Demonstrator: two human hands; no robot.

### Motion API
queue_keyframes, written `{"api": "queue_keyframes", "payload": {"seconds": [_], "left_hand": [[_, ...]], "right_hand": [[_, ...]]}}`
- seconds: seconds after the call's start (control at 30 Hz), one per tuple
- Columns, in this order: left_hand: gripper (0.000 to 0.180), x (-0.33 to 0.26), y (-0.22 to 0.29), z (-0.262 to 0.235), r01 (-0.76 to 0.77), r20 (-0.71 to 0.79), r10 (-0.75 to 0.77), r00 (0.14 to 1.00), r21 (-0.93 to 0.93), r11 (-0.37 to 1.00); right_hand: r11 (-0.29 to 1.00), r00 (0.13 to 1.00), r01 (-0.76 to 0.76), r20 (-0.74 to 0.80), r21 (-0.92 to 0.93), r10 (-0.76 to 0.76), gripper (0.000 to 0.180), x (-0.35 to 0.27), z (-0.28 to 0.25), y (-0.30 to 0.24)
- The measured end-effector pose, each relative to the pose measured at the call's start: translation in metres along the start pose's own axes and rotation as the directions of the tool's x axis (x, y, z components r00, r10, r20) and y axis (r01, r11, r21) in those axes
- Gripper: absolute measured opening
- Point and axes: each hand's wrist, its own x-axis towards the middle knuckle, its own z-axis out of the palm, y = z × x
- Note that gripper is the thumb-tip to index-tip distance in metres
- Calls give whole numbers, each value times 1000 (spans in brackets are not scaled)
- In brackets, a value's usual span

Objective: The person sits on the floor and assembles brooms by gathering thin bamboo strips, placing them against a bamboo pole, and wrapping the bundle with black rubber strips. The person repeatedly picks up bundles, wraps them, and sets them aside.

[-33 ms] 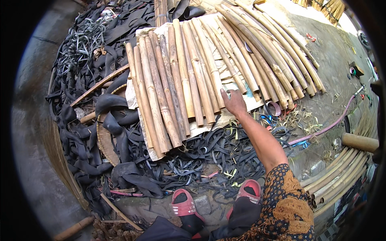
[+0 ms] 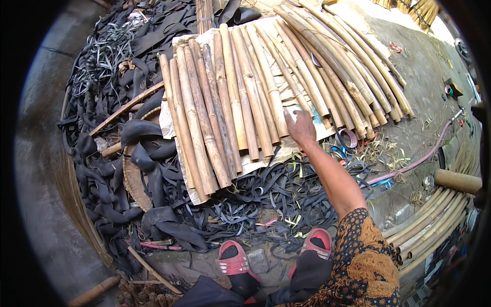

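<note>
My right hand (image 2: pixel 303 128) reaches in from the lower right over the laid-out bamboo poles. Its thumb and fingers are apart, and nothing shows between them. The fingertips are at the lower end of a thin bamboo pole (image 2: pixel 286 77); whether they touch it I cannot tell. Just left of the thumb is the end of a thicker bamboo pole (image 2: pixel 273 94). These poles lie side by side on a pale sheet (image 2: pixel 320 134), fanned away from me. My left hand is out of view.
Black rubber strips (image 2: pixel 245 199) are heaped around the sheet. A roll of tape (image 2: pixel 349 138) and a pink hose (image 2: pixel 409 168) lie at right. More bamboo poles (image 2: pixel 429 220) are stacked at lower right. My pink sandals (image 2: pixel 234 263) stand on the near ground.
My right hand has shifted slightly right, and its fingers have come up to the thin pole's lower end. The poles look unmoved.
</note>
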Motion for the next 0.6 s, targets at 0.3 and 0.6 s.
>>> {"api": "queue_keyframes", "payload": {"seconds": [0.3, 0.6], "left_hand": [[47, 15, 0, -12, 42, 140, -35, 989, -52, 998], [47, -1, 15, 15, -51, 49, 48, 998, 48, 998]], "right_hand": [[942, 998, -57, -28, -331, 51, 51, 25, 5, 40], [855, 919, -356, 307, 377, 248, 39, 45, -1, 24]]}}
